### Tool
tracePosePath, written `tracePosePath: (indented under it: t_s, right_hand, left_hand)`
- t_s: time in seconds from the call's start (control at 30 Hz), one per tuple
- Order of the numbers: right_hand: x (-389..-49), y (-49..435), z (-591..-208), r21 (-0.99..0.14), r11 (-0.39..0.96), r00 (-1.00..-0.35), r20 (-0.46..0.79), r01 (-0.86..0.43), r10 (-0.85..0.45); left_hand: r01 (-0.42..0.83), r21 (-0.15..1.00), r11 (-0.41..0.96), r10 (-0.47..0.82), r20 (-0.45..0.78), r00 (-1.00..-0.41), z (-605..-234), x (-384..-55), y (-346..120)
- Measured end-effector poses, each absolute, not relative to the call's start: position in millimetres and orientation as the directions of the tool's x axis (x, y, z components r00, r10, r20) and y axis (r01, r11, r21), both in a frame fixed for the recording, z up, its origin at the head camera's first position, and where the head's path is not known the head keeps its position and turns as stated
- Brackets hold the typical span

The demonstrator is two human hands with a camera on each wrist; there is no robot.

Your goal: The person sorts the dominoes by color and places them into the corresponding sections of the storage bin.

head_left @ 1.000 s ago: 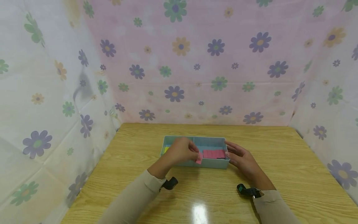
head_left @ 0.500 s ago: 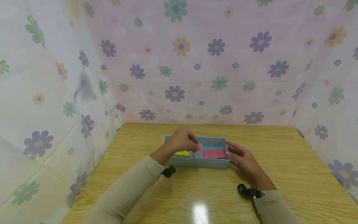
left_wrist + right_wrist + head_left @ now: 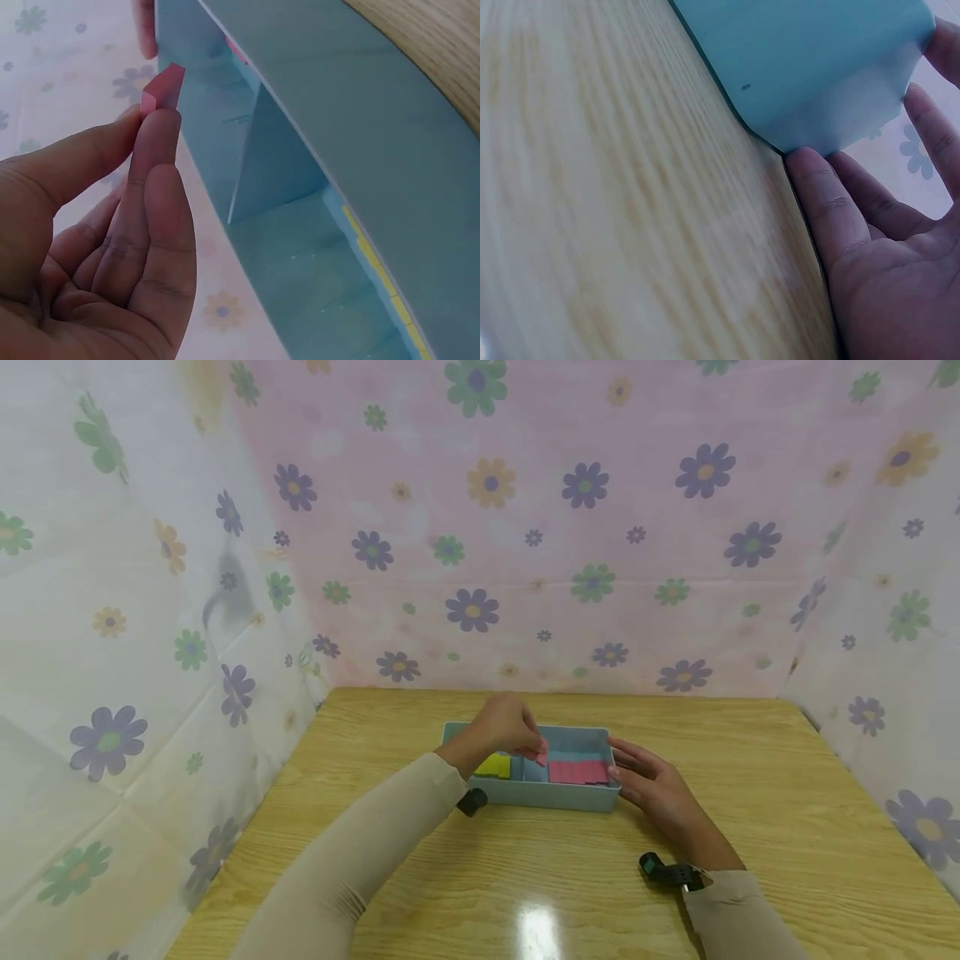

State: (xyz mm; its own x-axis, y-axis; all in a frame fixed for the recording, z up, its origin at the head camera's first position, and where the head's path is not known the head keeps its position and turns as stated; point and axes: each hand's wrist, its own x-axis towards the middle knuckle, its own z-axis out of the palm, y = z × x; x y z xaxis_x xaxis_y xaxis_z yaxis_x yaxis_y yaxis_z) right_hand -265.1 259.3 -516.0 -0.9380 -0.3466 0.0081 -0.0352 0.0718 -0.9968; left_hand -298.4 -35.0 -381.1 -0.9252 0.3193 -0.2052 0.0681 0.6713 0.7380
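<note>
My left hand (image 3: 506, 727) pinches a small pink block (image 3: 163, 88) between thumb and fingertip, above the middle of a light blue box (image 3: 540, 795). A divider (image 3: 262, 161) splits this box into two compartments. In the right compartment, a row of pink blocks (image 3: 577, 772) lies along the near wall. Yellow blocks (image 3: 492, 767) line the near side of the left compartment, partly hidden by my left wrist. My right hand (image 3: 660, 789) touches the box's right end with extended fingertips, as the right wrist view also shows.
The box stands on a wood-grain table (image 3: 420, 877). Flower-patterned cloth (image 3: 540, 527) hangs behind the table and along both sides. A dark wrist camera (image 3: 472, 802) is strapped below my left hand, another (image 3: 667, 870) at my right wrist.
My left hand has risen from the box's near wall with the pink block and moved slightly away from me, uncovering more of the yellow blocks. The right hand stays at the box's end.
</note>
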Motion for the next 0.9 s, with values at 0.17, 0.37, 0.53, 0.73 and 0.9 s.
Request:
tracePosePath:
  t_s: [0.17, 0.37, 0.53, 0.73, 0.9]
  right_hand:
    - [-265.2, 259.1, -515.6, -0.997, 0.073, -0.937, 0.002, -0.029, -0.349]
    - [-265.2, 259.8, -516.1, -0.998, 0.063, -0.935, 0.002, -0.027, -0.354]
    - [-265.0, 259.8, -517.0, -0.998, 0.050, -0.935, 0.003, -0.023, -0.356]
    - [-264.3, 258.8, -516.0, -0.998, 0.052, -0.933, 0.008, -0.028, -0.359]
    - [-264.1, 259.0, -513.8, -0.999, 0.050, -0.936, 0.000, -0.018, -0.351]
  left_hand:
    - [0.066, 0.717, 0.694, 0.303, -0.208, -0.930, -386.3, -303.6, -28.9]
    - [0.080, 0.664, 0.743, 0.281, -0.201, -0.939, -393.2, -310.6, -23.6]
    - [0.052, 0.657, 0.752, 0.259, -0.223, -0.940, -397.9, -313.7, -18.4]
    - [0.069, 0.611, 0.788, 0.257, -0.227, -0.939, -399.7, -314.6, -12.5]
    - [0.094, 0.518, 0.850, 0.248, -0.237, -0.939, -400.2, -316.5, -5.0]
